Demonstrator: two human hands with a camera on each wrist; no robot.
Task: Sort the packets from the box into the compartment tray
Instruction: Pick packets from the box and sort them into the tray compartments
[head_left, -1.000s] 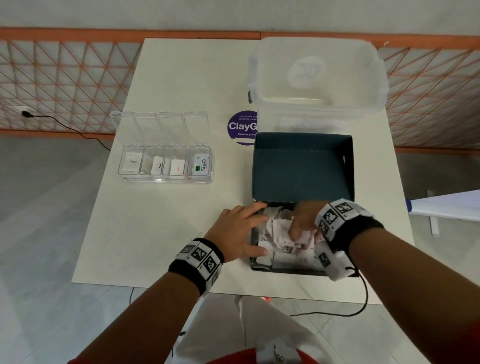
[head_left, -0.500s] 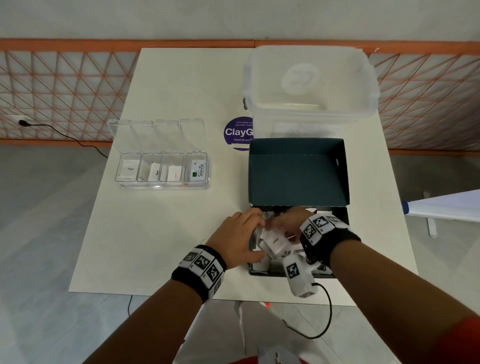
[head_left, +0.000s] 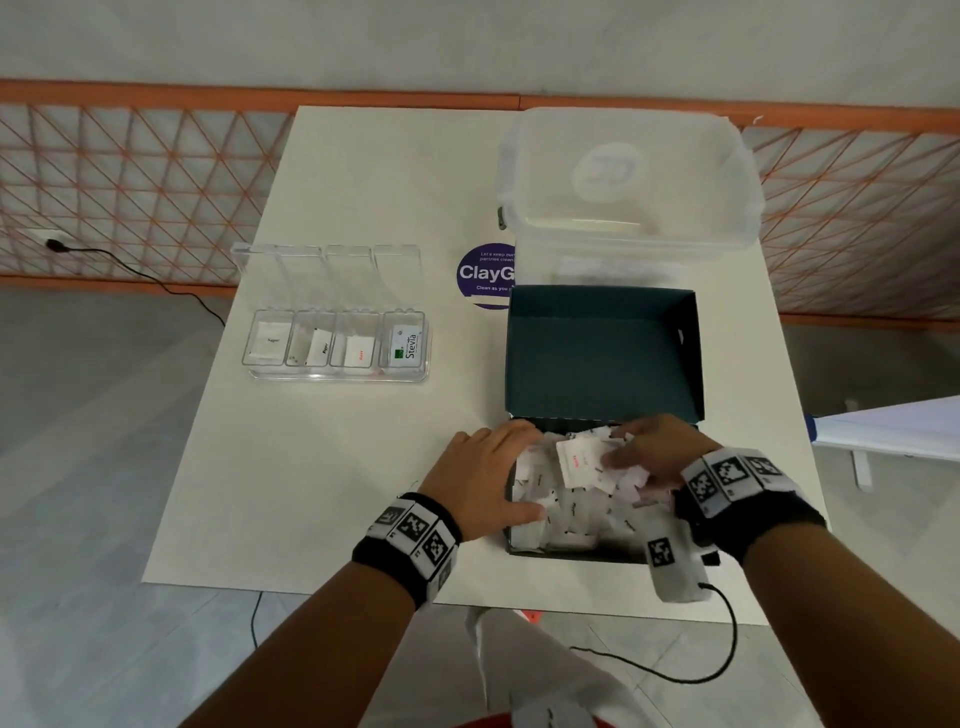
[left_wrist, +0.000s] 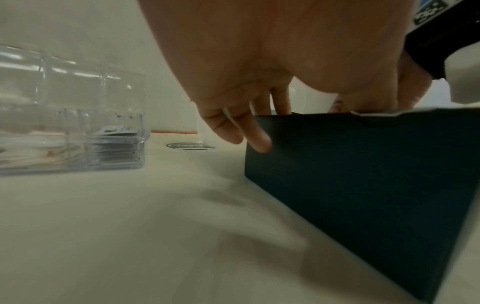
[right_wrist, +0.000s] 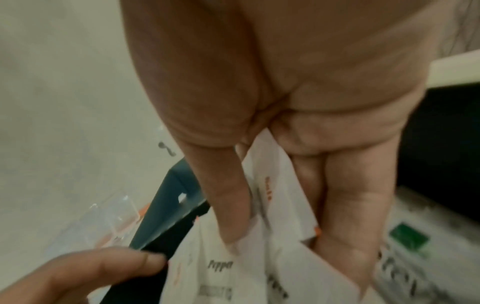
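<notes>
A dark teal box (head_left: 571, 555) with its lid (head_left: 602, 353) tipped back sits near the table's front edge, full of several white packets (head_left: 571, 514). My left hand (head_left: 519, 470) grips the box's left wall (left_wrist: 363, 174), thumb inside and fingers (left_wrist: 255, 139) on the outside. My right hand (head_left: 608, 457) pinches a white packet with red print (head_left: 579, 462) just above the heap, thumb and fingers on its two faces (right_wrist: 283, 195). The clear compartment tray (head_left: 335, 371) stands to the left with packets in each of its compartments: sugar, pepper, salt, Stevia (head_left: 406, 345).
A large translucent lidded bin (head_left: 628, 192) stands right behind the box. A round purple sticker (head_left: 485, 275) lies between bin and tray. Bare white table (head_left: 322, 467) stretches between box and tray. A black cable (head_left: 727, 649) hangs from my right wrist over the front edge.
My right hand has come up out of the heap with the red-printed packet pinched in it. The left hand has stayed on the box's left wall.
</notes>
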